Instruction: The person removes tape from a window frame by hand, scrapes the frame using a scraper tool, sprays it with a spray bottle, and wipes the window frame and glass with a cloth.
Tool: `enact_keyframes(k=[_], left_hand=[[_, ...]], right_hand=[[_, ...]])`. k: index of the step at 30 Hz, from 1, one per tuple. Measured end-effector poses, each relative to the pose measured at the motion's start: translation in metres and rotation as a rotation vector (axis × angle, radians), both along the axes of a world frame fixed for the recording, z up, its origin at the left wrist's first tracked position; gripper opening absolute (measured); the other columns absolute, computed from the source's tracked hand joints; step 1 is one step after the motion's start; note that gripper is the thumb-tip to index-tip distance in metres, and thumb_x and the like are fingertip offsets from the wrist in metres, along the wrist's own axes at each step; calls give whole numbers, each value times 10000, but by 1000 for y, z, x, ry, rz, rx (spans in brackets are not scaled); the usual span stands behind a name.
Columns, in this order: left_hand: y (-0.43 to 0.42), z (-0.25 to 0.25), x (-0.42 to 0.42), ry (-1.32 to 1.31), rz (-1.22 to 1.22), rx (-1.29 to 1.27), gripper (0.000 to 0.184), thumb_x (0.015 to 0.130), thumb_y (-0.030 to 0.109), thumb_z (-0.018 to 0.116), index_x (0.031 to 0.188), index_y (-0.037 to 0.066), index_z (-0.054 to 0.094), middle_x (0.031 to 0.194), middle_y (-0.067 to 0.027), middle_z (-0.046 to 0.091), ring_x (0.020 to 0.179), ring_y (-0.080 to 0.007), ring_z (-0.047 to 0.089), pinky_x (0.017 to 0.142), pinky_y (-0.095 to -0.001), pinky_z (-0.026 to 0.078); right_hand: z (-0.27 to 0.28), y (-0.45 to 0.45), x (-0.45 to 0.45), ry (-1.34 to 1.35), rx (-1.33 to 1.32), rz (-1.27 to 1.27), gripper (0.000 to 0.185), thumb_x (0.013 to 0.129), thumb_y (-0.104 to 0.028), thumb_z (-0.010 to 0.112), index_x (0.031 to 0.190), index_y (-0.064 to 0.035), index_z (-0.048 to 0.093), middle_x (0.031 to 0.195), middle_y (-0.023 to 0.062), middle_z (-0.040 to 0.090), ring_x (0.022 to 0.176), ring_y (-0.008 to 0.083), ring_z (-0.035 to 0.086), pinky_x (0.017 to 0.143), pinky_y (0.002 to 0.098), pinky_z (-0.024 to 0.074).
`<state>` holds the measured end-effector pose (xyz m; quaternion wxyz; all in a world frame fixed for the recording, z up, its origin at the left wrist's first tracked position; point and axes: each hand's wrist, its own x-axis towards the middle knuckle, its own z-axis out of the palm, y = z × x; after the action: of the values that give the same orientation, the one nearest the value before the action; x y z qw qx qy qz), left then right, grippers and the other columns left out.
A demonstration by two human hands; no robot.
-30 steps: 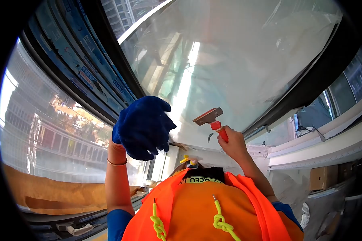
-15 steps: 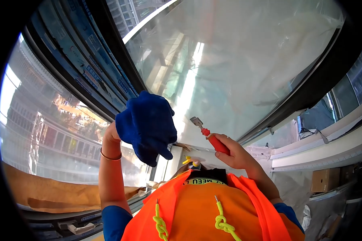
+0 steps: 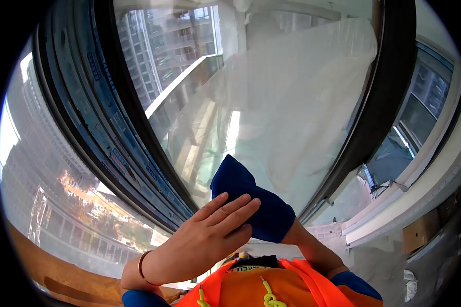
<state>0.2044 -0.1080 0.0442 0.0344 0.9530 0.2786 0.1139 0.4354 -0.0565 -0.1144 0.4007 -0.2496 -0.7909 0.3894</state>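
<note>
A dark blue cloth [image 3: 264, 212] covers my right hand [image 3: 291, 234], leaving only the wrist and forearm in sight. The fingers under it are hidden. My left hand [image 3: 207, 238] is bare, its fingers stretched out and lying over the near left side of the cloth. A corner of the cloth points up toward the glass pane [image 3: 271, 117] in front of me. The red-handled scraper seen earlier is out of sight; whether it is under the cloth, I cannot tell.
Dark frame members flank the pane, the left one [image 3: 133, 112] beside blue-taped strips [image 3: 95, 117]. Whitish film [image 3: 317, 92] shows on the glass. At right are a white sill [image 3: 394, 217] and a cardboard box [image 3: 420, 233]. Brown sheeting [image 3: 71, 276] lies lower left.
The blue cloth has passed from my left hand to my right and moved rightward. My left hand is now uncovered and lower. The red scraper has gone from view; the camera has tilted up.
</note>
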Motion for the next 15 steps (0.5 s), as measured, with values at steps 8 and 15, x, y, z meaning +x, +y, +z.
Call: enact_keyframes(k=[8, 15], left_hand=[[-44, 21, -66, -585, -24, 263, 456, 741, -69, 656, 1191, -18, 605, 1189, -212, 615, 1093, -346, 600, 858, -387, 501], [-35, -3, -101, -599, 26, 102, 385, 812, -37, 662, 1193, -7, 620, 1302, -201, 559, 1188, -342, 554, 924, -404, 478]], right_hand=[[102, -17, 65, 324, 493, -351, 547, 822, 4, 674, 1332, 15, 477, 1234, 149, 616, 1134, 229, 597, 966, 316, 453], [263, 3, 127, 321, 1119, -1003, 420, 774, -141, 760, 1117, 32, 591, 1038, 160, 678, 984, 274, 652, 863, 339, 484]])
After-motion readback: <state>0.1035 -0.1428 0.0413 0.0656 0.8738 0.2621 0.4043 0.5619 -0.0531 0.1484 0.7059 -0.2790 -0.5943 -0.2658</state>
